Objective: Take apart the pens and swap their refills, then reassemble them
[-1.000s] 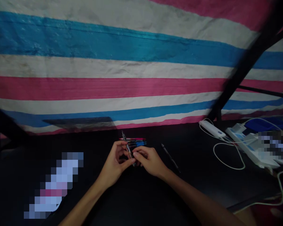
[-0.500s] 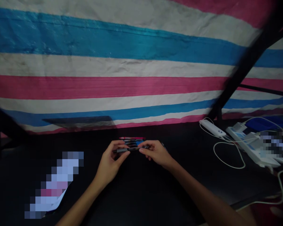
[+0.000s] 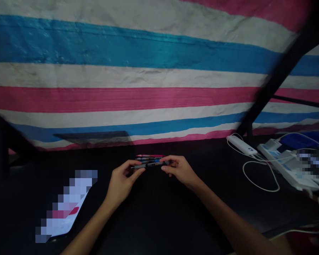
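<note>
A dark pen with a grey section is held level between my two hands, above the black table. The fingers and thumb of my left hand are closed on its left end. My right hand pinches the right end between thumb and fingers. Just behind the held pen lie several other pens, among them a pink-red pen at the back. My fingers and the held pen partly cover the rest of them.
A lit, partly pixelated screen lies on the black table at left. On the right are a white power bank, a white power strip, looping cables and a blue object. Striped sheeting hangs behind.
My hands have moved slightly apart, and the held pen shows more of its length between them. The view has shifted a little.
</note>
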Action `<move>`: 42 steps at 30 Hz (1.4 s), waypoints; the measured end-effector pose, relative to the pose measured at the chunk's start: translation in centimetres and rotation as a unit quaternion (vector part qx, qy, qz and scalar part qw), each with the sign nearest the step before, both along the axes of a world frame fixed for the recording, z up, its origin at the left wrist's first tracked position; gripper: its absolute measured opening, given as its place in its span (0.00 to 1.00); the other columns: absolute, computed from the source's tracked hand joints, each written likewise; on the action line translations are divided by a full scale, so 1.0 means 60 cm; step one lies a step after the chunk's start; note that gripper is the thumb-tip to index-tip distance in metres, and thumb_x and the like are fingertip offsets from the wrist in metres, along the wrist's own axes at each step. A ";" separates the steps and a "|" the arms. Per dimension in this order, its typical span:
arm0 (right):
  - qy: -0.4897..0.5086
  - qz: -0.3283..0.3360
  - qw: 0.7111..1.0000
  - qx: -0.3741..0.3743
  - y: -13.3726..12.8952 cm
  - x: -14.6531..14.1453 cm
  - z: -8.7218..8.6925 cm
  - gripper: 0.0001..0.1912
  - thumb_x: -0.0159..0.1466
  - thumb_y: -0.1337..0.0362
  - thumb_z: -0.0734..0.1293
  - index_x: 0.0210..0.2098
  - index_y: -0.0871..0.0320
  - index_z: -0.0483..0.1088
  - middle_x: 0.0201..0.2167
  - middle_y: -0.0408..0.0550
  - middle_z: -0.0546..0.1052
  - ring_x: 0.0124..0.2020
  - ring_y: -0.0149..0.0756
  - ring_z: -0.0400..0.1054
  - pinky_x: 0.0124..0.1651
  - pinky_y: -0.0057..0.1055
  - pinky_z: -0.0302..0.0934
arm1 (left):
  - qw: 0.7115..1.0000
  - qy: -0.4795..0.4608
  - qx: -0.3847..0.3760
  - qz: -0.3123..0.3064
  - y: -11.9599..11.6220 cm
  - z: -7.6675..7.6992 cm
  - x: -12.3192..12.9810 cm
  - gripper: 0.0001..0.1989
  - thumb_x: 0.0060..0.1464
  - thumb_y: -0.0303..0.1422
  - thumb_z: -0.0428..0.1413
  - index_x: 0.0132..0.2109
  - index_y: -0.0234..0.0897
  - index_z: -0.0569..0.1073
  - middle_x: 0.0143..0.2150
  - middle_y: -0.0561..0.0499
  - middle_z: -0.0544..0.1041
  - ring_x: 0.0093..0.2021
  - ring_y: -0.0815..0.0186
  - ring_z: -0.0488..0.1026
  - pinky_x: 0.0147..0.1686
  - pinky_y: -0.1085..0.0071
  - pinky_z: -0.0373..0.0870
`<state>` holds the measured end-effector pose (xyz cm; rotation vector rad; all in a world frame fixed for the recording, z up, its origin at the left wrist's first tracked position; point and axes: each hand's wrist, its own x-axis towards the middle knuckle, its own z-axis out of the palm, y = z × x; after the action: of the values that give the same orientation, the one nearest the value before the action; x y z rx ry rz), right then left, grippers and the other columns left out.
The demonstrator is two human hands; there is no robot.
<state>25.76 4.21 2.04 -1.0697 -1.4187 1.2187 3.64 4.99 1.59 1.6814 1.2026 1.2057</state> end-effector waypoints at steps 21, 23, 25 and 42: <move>-0.080 0.082 0.988 -0.107 -0.016 -0.005 0.002 0.19 0.60 0.52 0.64 0.29 0.64 0.75 0.14 0.37 0.59 0.15 0.22 0.48 0.18 0.22 0.39 | 0.840 0.470 0.271 -0.033 -0.006 0.006 -0.003 0.08 0.58 0.29 0.48 0.39 0.37 0.72 0.36 0.46 0.75 0.37 0.56 0.70 0.35 0.62 0.64; -0.052 0.130 0.978 -0.153 -0.022 -0.011 0.004 0.18 0.61 0.53 0.64 0.31 0.64 0.74 0.14 0.36 0.59 0.14 0.21 0.46 0.17 0.22 0.37 | 0.795 0.535 0.285 0.003 -0.012 0.008 0.001 0.09 0.58 0.30 0.47 0.36 0.36 0.72 0.33 0.45 0.75 0.36 0.54 0.69 0.34 0.60 0.62; -0.014 0.163 0.968 -0.188 -0.028 -0.014 0.005 0.17 0.61 0.54 0.64 0.32 0.64 0.74 0.13 0.35 0.58 0.14 0.20 0.45 0.17 0.22 0.35 | 0.770 0.563 0.299 0.033 -0.017 0.008 0.007 0.11 0.59 0.32 0.47 0.35 0.35 0.72 0.30 0.45 0.74 0.35 0.54 0.69 0.33 0.60 0.61; -0.080 0.046 0.995 -0.038 -0.051 -0.052 -0.008 0.17 0.61 0.56 0.64 0.25 0.62 0.72 0.15 0.38 0.59 0.16 0.24 0.48 0.20 0.25 0.41 | 0.768 0.590 0.225 0.102 -0.023 -0.018 0.021 0.24 0.62 0.40 0.41 0.25 0.36 0.74 0.20 0.45 0.76 0.22 0.58 0.74 0.20 0.72 0.53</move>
<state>22.62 1.16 1.56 -1.1871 -1.5685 1.2844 4.93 3.61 0.51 2.9219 1.9262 0.4196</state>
